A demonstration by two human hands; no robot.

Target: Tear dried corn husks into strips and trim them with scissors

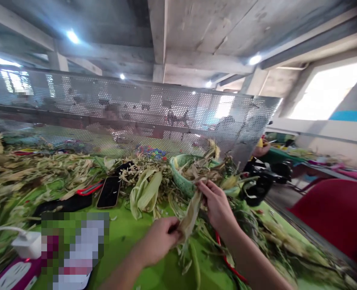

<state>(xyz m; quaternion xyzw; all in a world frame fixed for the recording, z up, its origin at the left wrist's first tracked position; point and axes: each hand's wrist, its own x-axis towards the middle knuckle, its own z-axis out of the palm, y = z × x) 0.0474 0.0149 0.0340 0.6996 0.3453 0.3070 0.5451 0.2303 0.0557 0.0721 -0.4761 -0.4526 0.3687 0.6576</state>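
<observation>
My left hand (160, 238) is closed on the lower end of a dry, husked corn cob (192, 213) just above the green table (130, 237). My right hand (216, 203) pinches the husk near the cob's upper end. Both hands hold the same cob, which points up toward a green woven basket (180, 175) filled with husks. More green and dry husks (146, 191) lie just left of the hands.
Heaps of husks (36, 173) cover the table's left side. A dark phone (109, 192) and a red-edged phone (89, 188) lie among them. A white charger (27, 243) sits at lower left. A perforated metal screen (136, 117) stands behind. Another person's hand (261, 150) shows at right, above a red chair (335, 213).
</observation>
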